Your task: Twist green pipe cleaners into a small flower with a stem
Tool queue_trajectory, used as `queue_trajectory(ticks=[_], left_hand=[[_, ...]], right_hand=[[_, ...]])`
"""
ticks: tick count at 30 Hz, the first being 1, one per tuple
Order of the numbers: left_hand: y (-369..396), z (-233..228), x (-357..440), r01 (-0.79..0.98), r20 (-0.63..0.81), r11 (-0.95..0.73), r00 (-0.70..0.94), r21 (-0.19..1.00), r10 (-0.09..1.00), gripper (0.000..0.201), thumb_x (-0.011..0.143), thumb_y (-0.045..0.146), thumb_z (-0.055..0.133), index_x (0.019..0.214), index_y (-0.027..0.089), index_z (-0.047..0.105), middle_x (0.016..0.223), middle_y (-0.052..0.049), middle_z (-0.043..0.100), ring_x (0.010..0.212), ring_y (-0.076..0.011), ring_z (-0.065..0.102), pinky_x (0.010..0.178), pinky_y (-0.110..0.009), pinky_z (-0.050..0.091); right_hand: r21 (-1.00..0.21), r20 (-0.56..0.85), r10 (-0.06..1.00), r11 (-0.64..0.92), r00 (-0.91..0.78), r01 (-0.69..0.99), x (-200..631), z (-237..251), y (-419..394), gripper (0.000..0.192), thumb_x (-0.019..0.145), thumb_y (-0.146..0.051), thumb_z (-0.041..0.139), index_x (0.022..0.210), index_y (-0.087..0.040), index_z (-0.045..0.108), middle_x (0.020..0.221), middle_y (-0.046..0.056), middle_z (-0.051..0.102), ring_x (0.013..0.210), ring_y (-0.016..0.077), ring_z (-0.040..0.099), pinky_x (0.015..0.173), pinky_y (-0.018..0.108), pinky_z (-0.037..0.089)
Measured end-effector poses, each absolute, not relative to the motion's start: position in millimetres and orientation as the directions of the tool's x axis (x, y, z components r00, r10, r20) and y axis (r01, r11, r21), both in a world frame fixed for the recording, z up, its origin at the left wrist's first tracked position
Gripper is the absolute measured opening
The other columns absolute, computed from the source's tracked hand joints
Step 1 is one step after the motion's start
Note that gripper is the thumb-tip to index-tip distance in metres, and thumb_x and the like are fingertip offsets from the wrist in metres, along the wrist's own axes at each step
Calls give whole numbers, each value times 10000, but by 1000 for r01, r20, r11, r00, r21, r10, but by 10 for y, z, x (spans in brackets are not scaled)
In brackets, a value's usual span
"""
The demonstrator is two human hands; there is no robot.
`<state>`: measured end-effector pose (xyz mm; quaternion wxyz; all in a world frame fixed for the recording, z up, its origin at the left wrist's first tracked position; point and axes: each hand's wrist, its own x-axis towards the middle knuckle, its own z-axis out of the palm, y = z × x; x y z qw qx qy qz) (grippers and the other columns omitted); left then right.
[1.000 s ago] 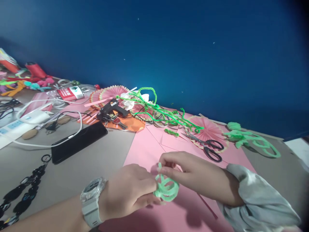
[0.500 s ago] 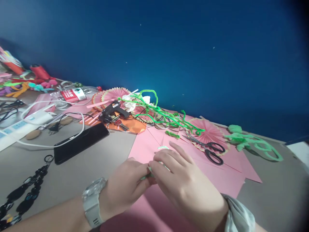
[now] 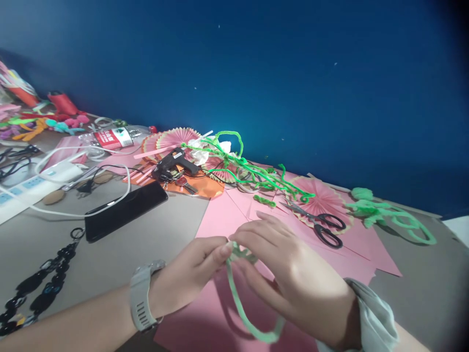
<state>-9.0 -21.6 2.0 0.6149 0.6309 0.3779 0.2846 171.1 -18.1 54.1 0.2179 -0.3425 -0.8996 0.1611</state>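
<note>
A pale green pipe cleaner (image 3: 238, 298) is pinched at its top end between the left hand (image 3: 190, 276) and the right hand (image 3: 289, 274), low in the middle of the frame, above the pink paper (image 3: 220, 220). The left thumb and forefinger are closed on the twisted top of the pipe cleaner; the right fingers are curled over the same spot, so both hands are clamped on it and touch each other there. From the pinch a long strand hangs down and curves under the right palm towards the lower edge of the frame.

Half a second earlier the pipe cleaner was almost hidden between the hands, with only a small pale piece seen above the right fingers; a second ago it was held as a tight coil. Now it is drawn out into a long open loop. The right wrist has been turned so that more of the back of the hand is seen, and the grey sleeve (image 3: 373, 318) sits lower right.

A watch (image 3: 141, 296) is worn on the left wrist. Scissors (image 3: 322, 227) lie right of centre on the paper, a phone (image 3: 126, 209) left of centre, and a glue gun (image 3: 174, 164) further up.
</note>
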Motion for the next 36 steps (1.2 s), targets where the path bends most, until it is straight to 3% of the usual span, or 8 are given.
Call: queue_trajectory(ticks=[7, 13, 18, 22, 28, 32, 36], left_hand=[[-202, -44, -98, -100, -223, 345, 591, 933, 775, 354, 915, 465, 350, 686, 195, 345, 605, 71, 200, 529, -86, 158, 480, -243, 145], [-213, 20, -109, -143, -279, 483, 663, 864, 695, 329, 917, 469, 351, 745, 192, 393, 584, 79, 199, 504, -83, 128, 464, -259, 102], [-230, 50, -114, -180, -276, 532, 695, 827, 664, 321, 917, 464, 361, 761, 186, 396, 600, 78, 199, 507, -79, 129, 465, -254, 93], [-225, 23, -109, -258, -269, 543, 655, 799, 707, 319, 907, 465, 388, 757, 184, 394, 610, 74, 244, 519, -75, 171, 471, -236, 119], [-241, 16, -102, -329, -354, 637, 614, 697, 706, 311, 858, 475, 486, 786, 177, 432, 623, 67, 295, 537, -71, 203, 491, -205, 140], [-241, 25, -92, -353, -400, 681, 604, 641, 690, 285, 855, 451, 501, 794, 174, 469, 619, 67, 300, 524, -68, 201, 486, -190, 150], [-217, 18, -79, -427, -344, 712, 662, 557, 666, 255, 869, 394, 510, 776, 158, 481, 630, 62, 308, 515, -55, 212, 470, -163, 163]], right_hand=[[-371, 266, 670, 734, -693, 568, 1700, 511, -146, 154, 878, -162, 454, 966, -138, 578, 942, 79, 600, 894, 224, 523, 934, 453, 373], [-313, 298, 654, 755, -695, 576, 1739, 537, -139, 195, 864, -136, 471, 995, -162, 613, 1063, 107, 585, 1010, 259, 507, 889, 434, 442], [-342, 319, 633, 771, -706, 537, 1744, 569, -140, 184, 871, -152, 487, 999, -171, 617, 1008, 85, 602, 947, 217, 539, 875, 385, 479], [-167, 453, 583, 799, -675, 578, 1711, 529, -170, 262, 877, -96, 418, 1003, -160, 639, 1063, 114, 608, 1044, 254, 509, 890, 422, 474], [150, 575, 378, 824, -726, 547, 1697, 444, -199, 259, 845, -100, 458, 986, -190, 656, 994, 69, 646, 1025, 243, 522, 923, 457, 453], [219, 601, 298, 831, -741, 512, 1702, 412, -186, 249, 836, -106, 473, 952, -210, 667, 898, 33, 654, 928, 205, 536, 868, 403, 467], [233, 623, 268, 833, -735, 501, 1719, 374, -185, 238, 814, -89, 489, 908, -204, 675, 836, 28, 642, 828, 184, 522, 762, 361, 464]])
